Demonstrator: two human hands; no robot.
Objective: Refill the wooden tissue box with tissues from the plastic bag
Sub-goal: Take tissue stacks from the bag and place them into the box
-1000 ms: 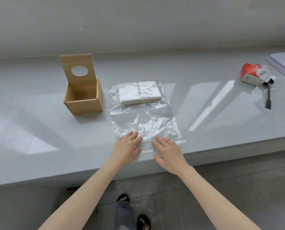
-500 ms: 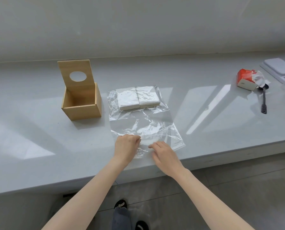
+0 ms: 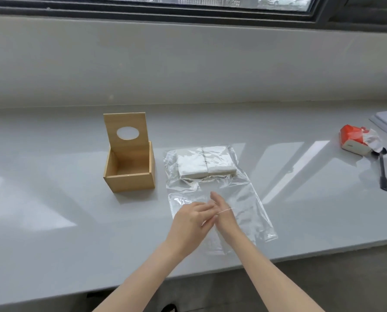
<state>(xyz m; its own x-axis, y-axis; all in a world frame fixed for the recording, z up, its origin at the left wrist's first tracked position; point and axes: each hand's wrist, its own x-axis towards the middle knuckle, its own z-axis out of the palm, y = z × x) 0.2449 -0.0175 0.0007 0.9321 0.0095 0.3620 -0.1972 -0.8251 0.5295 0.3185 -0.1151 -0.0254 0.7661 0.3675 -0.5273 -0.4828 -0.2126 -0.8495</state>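
Left hand (image 3: 191,219), grip unclear, and flat right hand (image 3: 223,213) have met on plastic bag (image 3: 251,203); tissues (image 3: 205,164) remain bagged beside empty wooden tissue box (image 3: 129,181).

One wooden box (image 3: 129,181), one plastic bag (image 3: 244,199), two tissue stacks (image 3: 191,164) (image 3: 220,162) (bagged), two hands (image 3: 191,219) (image 3: 224,216).

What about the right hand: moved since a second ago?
Yes. The right hand has gone forward along the plastic bag, from its near edge toward the tissues.

tissues (image 3: 205,164) in plastic bag (image 3: 251,199), wooden box (image 3: 129,183) open
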